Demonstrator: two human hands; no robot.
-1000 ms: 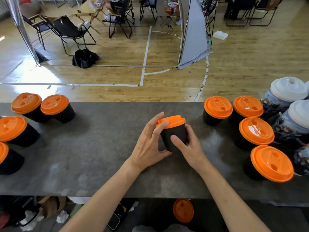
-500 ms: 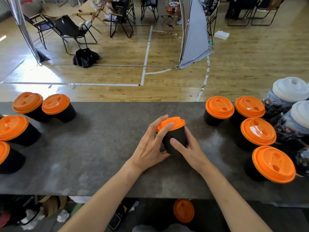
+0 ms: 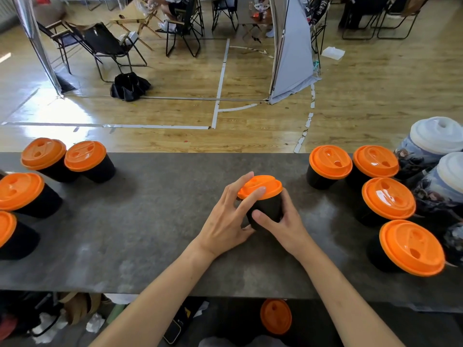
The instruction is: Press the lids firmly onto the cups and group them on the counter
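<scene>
A black cup with an orange lid stands at the middle of the grey counter. My left hand grips its left side, fingertips resting on the lid's rim. Around the cup's lower right side wraps my right hand, thumb across the front. The lid sits slightly tilted toward me. Several lidded black cups stand grouped at the right, and several more at the left.
Tall patterned cups with white lids crowd the far right edge. A loose orange lid lies below the counter's near edge among clutter. Beyond the counter is wooden floor with folding chairs.
The cup has tipped slightly toward me between both hands, and my left fingers have slid up onto the lid's rim. The other cups have not moved.
</scene>
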